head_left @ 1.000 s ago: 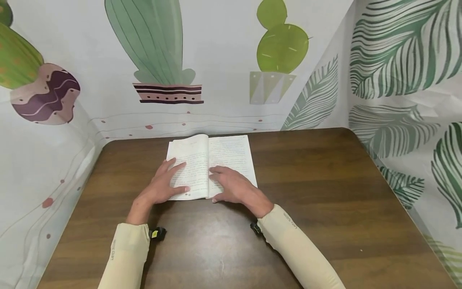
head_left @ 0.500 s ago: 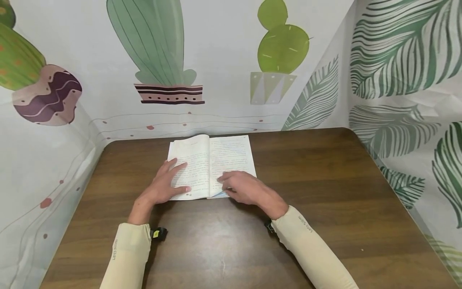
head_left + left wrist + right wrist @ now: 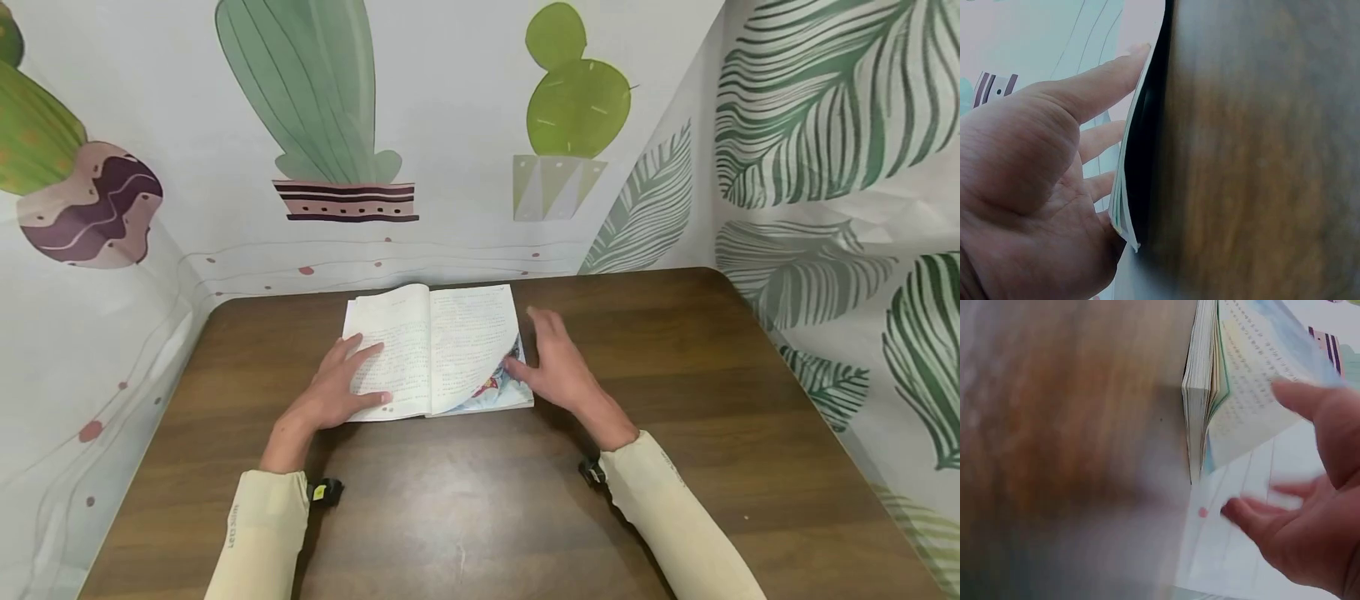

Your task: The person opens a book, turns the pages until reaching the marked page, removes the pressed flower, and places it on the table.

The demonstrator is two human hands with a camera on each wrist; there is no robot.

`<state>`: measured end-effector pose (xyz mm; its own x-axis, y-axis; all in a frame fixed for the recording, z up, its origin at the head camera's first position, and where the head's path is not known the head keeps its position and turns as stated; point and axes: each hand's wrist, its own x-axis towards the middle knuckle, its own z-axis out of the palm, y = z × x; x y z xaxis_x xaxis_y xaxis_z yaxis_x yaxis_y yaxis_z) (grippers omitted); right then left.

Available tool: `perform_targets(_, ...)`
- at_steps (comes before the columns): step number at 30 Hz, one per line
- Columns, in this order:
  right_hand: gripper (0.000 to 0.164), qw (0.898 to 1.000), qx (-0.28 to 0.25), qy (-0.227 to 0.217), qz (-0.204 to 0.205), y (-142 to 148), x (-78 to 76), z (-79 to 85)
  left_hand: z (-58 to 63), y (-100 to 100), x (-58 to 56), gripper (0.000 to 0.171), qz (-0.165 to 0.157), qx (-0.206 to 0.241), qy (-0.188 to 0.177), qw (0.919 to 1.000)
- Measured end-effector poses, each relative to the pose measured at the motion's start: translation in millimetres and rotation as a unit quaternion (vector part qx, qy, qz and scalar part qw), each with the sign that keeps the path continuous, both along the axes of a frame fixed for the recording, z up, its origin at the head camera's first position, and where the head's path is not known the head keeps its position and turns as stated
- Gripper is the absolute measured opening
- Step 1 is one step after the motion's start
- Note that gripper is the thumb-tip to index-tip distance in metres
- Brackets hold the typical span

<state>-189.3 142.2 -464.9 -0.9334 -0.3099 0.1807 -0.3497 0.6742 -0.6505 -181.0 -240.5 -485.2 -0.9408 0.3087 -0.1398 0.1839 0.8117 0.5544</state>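
An open book (image 3: 390,308) with printed text lies near the far edge of the table. My left hand (image 3: 333,390) rests on its left page, fingers spread; the left wrist view shows that hand's thumb along the book's edge (image 3: 1120,200). On the right side a page (image 3: 461,358) stands lifted at its near outer corner, and a coloured picture (image 3: 498,392) shows beneath. Beside that corner is my right hand (image 3: 562,371), fingers straight and thumb apart from them. In the right wrist view the thumb is close to the raised page (image 3: 1247,387); contact is unclear.
The brown wooden table (image 3: 675,433) reaches beyond the book on both sides and toward me. A wall covering (image 3: 465,167) printed with cacti and leaves rises right behind the table's far edge. A dark wrist camera (image 3: 326,492) hangs at the left sleeve.
My right hand has moved from the right page, near the spine, out past the book's right edge. The page's near corner has lifted, uncovering the picture. My left hand has stayed in place.
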Motion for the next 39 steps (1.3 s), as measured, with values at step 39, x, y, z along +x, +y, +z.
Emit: perform_targets(39,0.060,0.954,-0.084,-0.181,0.224,-103,20.2,-7.3,-1.7,-1,-5.7,0.103,0.156,0.145,-0.025,0.9767)
